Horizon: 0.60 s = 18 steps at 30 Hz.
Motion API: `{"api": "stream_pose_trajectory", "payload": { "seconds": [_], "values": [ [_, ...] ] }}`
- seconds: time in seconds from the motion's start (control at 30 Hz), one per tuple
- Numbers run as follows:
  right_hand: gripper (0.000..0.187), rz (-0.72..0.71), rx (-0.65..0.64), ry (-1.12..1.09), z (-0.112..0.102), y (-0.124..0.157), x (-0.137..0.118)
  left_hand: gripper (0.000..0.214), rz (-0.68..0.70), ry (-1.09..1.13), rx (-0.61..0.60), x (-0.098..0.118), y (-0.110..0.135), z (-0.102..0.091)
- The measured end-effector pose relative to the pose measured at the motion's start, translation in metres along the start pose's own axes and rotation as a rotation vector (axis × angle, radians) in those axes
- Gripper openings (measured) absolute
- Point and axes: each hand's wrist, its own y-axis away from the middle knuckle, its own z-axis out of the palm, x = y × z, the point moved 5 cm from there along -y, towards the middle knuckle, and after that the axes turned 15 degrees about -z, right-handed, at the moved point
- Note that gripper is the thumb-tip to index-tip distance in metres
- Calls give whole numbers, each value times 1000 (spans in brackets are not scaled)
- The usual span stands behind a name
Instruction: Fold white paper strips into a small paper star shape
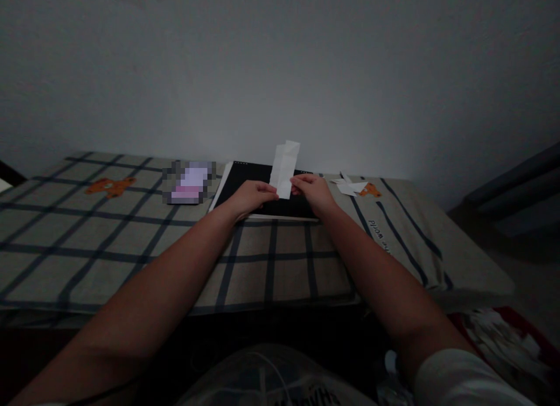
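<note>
Between my two hands a folded strip of white paper (pixel 285 164) is held up, tilted a little, with crease lines across it. My left hand (pixel 256 197) pinches its lower left corner between thumb and fingers. On the right edge, near the bottom, my right hand (pixel 311 190) grips the paper with thumb and fingertips. Beneath both hands lies a black notebook or folder (pixel 240 175) with white sheets showing at its left and front edges. To the right of my right hand rests a folded white paper shape (pixel 350 186) with pointed ends.
A checked cloth (pixel 175 237) with orange bear prints covers the table. Left of the notebook lies a phone (pixel 190 183) with a blurred screen. The grey wall (pixel 280 67) stands right behind. Red and white fabric (pixel 503 336) sits low at the right.
</note>
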Motion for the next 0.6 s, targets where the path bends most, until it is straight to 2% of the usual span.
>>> {"api": "stream_pose_trajectory", "payload": {
  "seconds": [0.17, 0.27, 0.37, 0.5, 0.6],
  "values": [
    [5, 63, -6, -63, 0, 1, 0, 25, 51, -19, 132, 6, 2, -8],
    [11, 134, -57, -73, 3, 4, 3, 26, 131, -88, 245, 9, 3, -15],
    [15, 134, -103, -1, 4, 5, 5, 25, 220, -168, 352, 13, 4, -21],
    [18, 71, -183, 139, 5, 5, 2, 25, 296, -262, 444, 18, 8, -26],
    [16, -142, -167, 310, 1, 3, -10, 22, 355, -401, 450, 22, 12, -23]
  ]
}}
